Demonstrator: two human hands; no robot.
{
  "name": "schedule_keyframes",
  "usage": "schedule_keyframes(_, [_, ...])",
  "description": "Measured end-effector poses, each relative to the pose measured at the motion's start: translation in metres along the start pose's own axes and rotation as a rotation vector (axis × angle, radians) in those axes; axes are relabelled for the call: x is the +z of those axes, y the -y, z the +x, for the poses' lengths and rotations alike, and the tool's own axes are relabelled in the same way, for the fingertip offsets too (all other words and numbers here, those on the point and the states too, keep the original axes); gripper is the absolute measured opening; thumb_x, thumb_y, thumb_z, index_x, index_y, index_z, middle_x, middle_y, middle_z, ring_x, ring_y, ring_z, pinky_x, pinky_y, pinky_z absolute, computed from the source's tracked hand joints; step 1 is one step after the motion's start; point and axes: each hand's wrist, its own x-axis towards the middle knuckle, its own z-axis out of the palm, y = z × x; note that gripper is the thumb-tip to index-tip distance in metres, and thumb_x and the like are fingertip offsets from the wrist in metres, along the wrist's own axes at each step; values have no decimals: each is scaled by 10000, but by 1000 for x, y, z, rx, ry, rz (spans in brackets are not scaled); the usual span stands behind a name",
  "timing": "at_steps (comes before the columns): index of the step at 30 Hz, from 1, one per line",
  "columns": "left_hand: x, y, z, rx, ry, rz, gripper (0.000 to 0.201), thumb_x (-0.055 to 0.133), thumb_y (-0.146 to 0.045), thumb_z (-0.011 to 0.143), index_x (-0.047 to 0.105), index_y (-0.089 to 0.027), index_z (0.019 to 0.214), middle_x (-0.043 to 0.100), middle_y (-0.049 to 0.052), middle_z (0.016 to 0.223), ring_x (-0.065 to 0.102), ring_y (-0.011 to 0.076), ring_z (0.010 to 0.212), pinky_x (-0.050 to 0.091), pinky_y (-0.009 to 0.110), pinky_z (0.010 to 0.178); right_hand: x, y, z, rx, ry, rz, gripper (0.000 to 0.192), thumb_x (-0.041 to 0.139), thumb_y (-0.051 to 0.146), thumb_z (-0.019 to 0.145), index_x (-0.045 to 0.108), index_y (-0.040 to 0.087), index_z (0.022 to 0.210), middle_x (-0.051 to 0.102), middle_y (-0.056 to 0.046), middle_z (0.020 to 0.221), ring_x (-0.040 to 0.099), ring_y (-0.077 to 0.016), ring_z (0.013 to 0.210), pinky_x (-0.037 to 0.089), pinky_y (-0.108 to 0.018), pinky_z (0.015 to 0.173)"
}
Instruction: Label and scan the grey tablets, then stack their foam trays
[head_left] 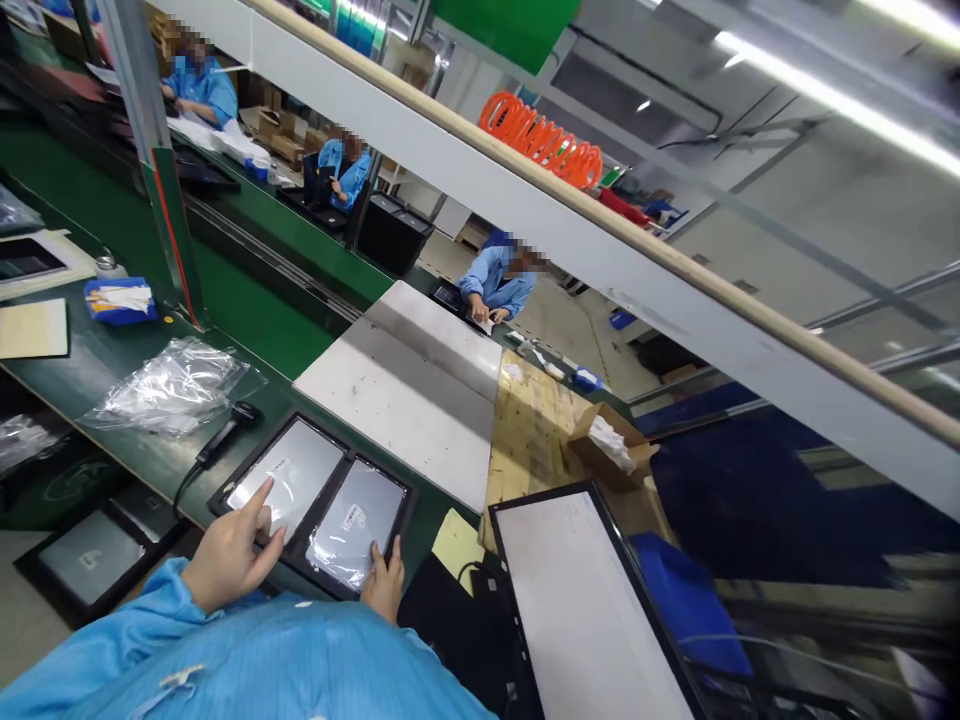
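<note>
Two black-framed tablets lie side by side on the green bench. My left hand [229, 555] rests on the left tablet [289, 468], its index finger stretched out onto the screen near a white sticker. My right hand [385, 580] grips the near edge of the right tablet [358, 520], which is wrapped in shiny clear film. Both my sleeves are light blue.
A handheld scanner [225, 430] with a cable lies left of the tablets, beside crumpled plastic bags [172, 388]. Behind stands a grey metal plate [409, 385], to the right a large white-screened panel [585, 610] and a cardboard box [611, 440]. Other workers in blue sit further along the line.
</note>
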Motion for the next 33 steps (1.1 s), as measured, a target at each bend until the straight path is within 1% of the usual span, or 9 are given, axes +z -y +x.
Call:
schedule_keyframes(3, [9, 20, -14, -194, 124, -15, 738, 444, -277, 1007, 68, -122, 1622, 582, -75, 654, 604, 138, 505, 458, 228, 510, 0, 0, 2, 45, 24, 23, 468, 389, 162, 955, 774, 206, 1215, 451, -127, 1585, 541, -292, 1359, 501, -441, 1096])
schedule_keyframes(7, [13, 58, -3, -73, 271, -28, 645, 433, -285, 979, 238, -109, 1568, 666, -23, 723, 652, 175, 581, 483, 278, 588, -13, 19, 9, 152, 90, -18, 494, 376, 354, 1019, 730, 135, 1285, 384, -166, 1631, 500, -312, 1408, 452, -441, 1144])
schedule_keyframes(9, [10, 77, 14, -67, 297, -59, 656, 440, -291, 971, 241, -110, 1570, 682, -11, 754, 649, 173, 587, 484, 280, 610, -20, 34, 13, 206, 144, -87, 531, 410, 432, 1013, 700, 124, 1334, 368, -162, 1642, 431, -340, 1465, 402, -468, 1183])
schedule_keyframes(14, [-10, 106, 55, -93, 204, -180, 739, 468, -332, 986, 130, -95, 1599, 644, -33, 741, 608, 142, 575, 466, 249, 602, -19, 79, 17, 359, 206, -236, 666, 448, 558, 984, 594, 122, 1466, 330, -136, 1664, 190, -385, 1576, 289, -553, 1227])
schedule_keyframes(18, [-33, 112, 74, -26, 135, -360, 744, 477, -289, 1000, 94, -129, 1618, 596, -61, 712, 550, 103, 540, 456, 210, 590, 6, 112, 14, 507, 181, -228, 711, 350, 536, 1011, 487, 86, 1545, 273, -155, 1682, 190, -367, 1580, 294, -531, 1225])
schedule_keyframes(22, [-42, 124, 82, 278, 152, -329, 444, 497, -227, 987, 515, -170, 1427, 554, -50, 607, 551, 116, 535, 430, 223, 575, 27, 132, 14, 570, 208, -236, 773, 393, 519, 993, 402, 6, 1572, 247, -216, 1677, 216, -375, 1570, 292, -508, 1225])
schedule_keyframes(25, [-37, 133, 78, 349, 201, -305, 344, 481, -234, 995, 612, -153, 1303, 575, -29, 593, 568, 133, 533, 416, 253, 557, 31, 139, 19, 566, 200, -281, 801, 433, 508, 979, 384, -33, 1567, 250, -242, 1669, 197, -377, 1577, 263, -488, 1241])
schedule_keyframes(28, [-31, 135, 68, 266, 340, -403, 446, 456, -255, 1003, 511, -145, 1432, 619, -33, 634, 593, 132, 551, 427, 255, 579, 29, 142, 25, 577, 175, -296, 775, 393, 502, 992, 399, -20, 1564, 257, -221, 1672, 182, -360, 1584, 258, -475, 1244])
schedule_keyframes(33, [-21, 139, 58, 176, 768, -423, 529, 469, -315, 959, 492, -158, 1464, 690, -16, 718, 660, 172, 626, 459, 273, 607, 27, 150, 35, 594, 175, -306, 768, 380, 482, 1002, 399, -52, 1553, 276, -232, 1663, 199, -340, 1583, 234, -441, 1261])
